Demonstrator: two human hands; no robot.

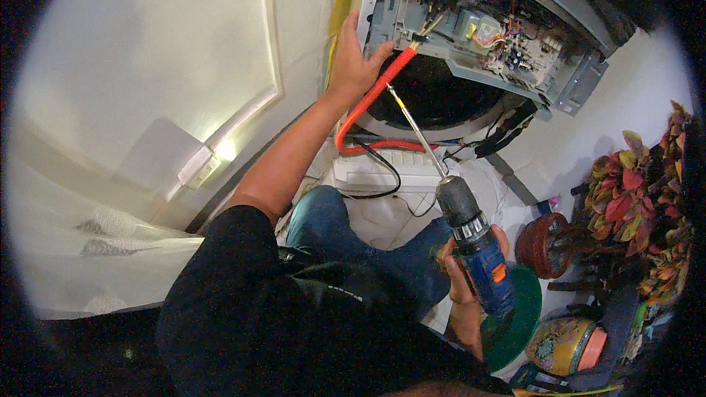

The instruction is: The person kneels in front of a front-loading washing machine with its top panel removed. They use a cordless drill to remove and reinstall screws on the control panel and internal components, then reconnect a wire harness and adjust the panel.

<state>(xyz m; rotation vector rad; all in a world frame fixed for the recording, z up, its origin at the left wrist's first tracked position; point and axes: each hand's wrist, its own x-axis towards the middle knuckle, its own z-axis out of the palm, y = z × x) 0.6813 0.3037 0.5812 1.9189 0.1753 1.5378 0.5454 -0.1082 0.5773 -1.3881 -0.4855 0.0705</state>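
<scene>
My left hand is open against the left edge of an opened appliance housing, index finger and thumb spread. The housing shows wires and a circuit board above a dark round opening. An orange corrugated hose, with pale wires poking from its upper end, bends below my left hand. My right hand is closed on a blue and black drill. Its long silver bit angles up to the hose just right of my left hand; whether the tip touches anything is unclear.
A white wall and sheer curtain stand left. Black cables cross a white slab below the housing. My knees are beneath me. At right are leafy plants, a brown pot, a patterned pot and a green round object.
</scene>
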